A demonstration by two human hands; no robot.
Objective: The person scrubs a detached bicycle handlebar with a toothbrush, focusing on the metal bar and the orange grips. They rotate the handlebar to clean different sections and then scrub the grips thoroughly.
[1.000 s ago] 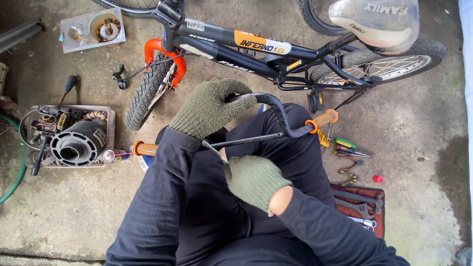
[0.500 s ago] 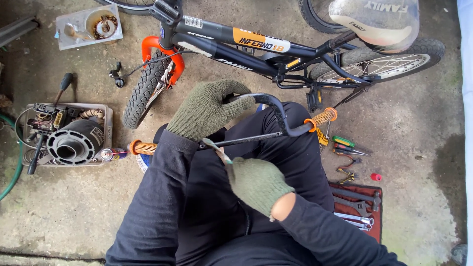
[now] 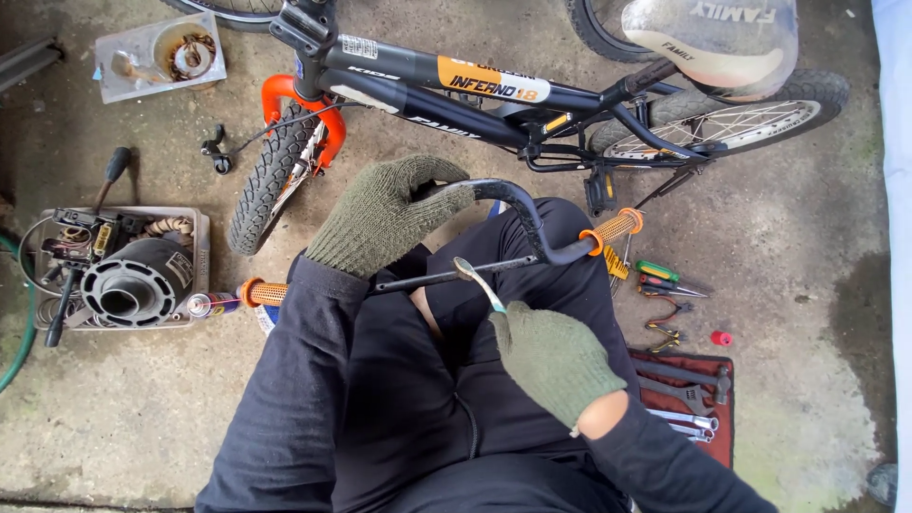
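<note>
My left hand (image 3: 385,214), in a green knit glove, grips the top bend of a black bicycle handlebar (image 3: 532,228) that rests across my lap. The bar has orange grips, one at the right end (image 3: 617,228) and one at the left end (image 3: 261,292). My right hand (image 3: 556,361), also gloved, holds a slim silver wrench (image 3: 477,278) whose head sits at the handlebar's crossbar. A small black and orange bicycle (image 3: 494,90) lies on the concrete just beyond my knees, its front tyre (image 3: 271,180) close to my left hand.
A grey tray (image 3: 195,256) at the left holds a black motor part and wiring. A red tool pouch (image 3: 693,399) with wrenches lies at the right, with screwdrivers (image 3: 665,277), pliers and a small red cap (image 3: 722,338) near it. A clear tray (image 3: 157,52) sits at the top left.
My right hand with the wrench has shifted slightly. The view has drifted a little, and the handlebar stays held in my left hand.
</note>
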